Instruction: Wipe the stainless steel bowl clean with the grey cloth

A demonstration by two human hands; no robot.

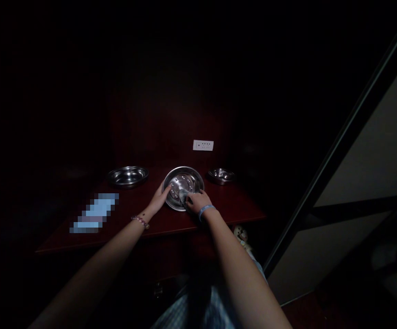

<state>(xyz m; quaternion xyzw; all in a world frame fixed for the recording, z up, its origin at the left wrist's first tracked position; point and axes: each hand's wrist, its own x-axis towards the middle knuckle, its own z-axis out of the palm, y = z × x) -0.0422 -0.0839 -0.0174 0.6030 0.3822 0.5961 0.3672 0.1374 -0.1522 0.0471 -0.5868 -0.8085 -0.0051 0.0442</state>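
A round steel plate point(181, 183) stands tilted on a dark red wooden table point(219, 205), its inner face turned toward me. My left hand point(159, 198) holds its left rim with the fingers curled on the edge. My right hand point(197, 201) presses a small pale cloth point(184, 195) against the plate's lower inside, fingers closed over it. A beaded bracelet circles my left wrist and a blue band my right.
A steel dish point(127, 176) sits at the left of the table and a small steel bowl point(221, 175) at the right. A white socket panel point(203, 145) is on the back wall. A blurred light patch point(94, 213) lies front left. The room is very dark.
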